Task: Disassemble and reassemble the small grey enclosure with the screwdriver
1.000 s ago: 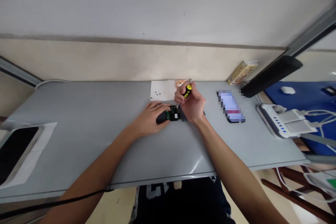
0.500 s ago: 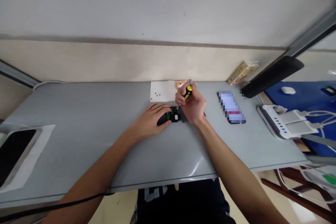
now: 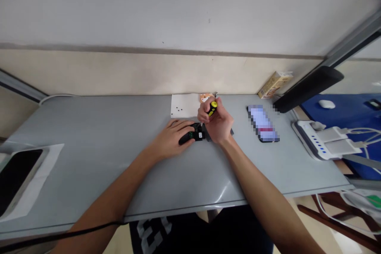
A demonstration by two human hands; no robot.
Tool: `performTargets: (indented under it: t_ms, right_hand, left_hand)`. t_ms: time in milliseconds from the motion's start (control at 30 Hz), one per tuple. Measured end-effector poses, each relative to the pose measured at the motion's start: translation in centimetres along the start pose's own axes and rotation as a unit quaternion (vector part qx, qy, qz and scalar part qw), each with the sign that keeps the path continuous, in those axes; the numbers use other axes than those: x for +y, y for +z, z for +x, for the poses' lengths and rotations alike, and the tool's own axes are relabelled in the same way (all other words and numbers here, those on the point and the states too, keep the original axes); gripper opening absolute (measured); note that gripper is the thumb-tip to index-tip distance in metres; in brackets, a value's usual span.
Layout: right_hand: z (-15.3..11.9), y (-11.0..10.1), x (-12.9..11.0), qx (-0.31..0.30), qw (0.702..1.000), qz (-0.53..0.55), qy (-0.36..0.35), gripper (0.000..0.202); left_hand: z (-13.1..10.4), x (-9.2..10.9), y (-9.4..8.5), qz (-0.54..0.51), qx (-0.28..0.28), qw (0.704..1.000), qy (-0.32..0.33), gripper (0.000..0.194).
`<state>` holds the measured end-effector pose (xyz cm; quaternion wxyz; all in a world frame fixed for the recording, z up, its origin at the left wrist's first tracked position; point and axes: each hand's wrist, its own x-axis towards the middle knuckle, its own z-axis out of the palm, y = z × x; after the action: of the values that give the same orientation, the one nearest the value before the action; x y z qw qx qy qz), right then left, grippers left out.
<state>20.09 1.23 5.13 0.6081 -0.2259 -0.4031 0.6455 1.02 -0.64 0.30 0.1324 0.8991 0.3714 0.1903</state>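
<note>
The black device (image 3: 186, 138) lies on the grey desk (image 3: 119, 127), in front of the person and just nearer than the white sheet (image 3: 189, 101). Part of its green circuit board (image 3: 191, 135) is exposed.

Left hand (image 3: 174, 138): the thumb lies along the near side of the device and the fingers curve over its far side, bracing it. The gap between them is filled by the device body.

Right hand (image 3: 216, 119): the fingers are curled fully around the black-and-yellow screwdriver (image 3: 212, 108), with the yellow end of the handle uppermost. The shaft slants down toward the device; whether the tip is seated cannot be told. A dark grey part (image 3: 208, 133) lies beside the device, partly hidden by the right hand.

Recommended handling for the screwdriver work:
1. Keep the shaft in line with the fastener; a slanted blade would probably slip or damage the head.
2. Apply light, steady downward pressure and turn from the fingers.
3. Hold the device firmly with the left hand, keeping its fingertips out of the blade's path.
4. Avoid pressing on the exposed board.
5. Keep both forearms away from the small dark pieces (image 3: 179, 109) on the sheet, as they would scatter easily.
</note>
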Motion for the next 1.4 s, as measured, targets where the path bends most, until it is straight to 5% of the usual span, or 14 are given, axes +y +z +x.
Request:
performTargets:
  t_ms: [1400]
  right_hand:
    - [0.87,-0.80,-0.01,0.006,0.999,-0.041,-0.026,0.034]
  left_hand:
    - [0.04,0.17,0.16,0.008,0.016,1.000,-0.003,0.023]
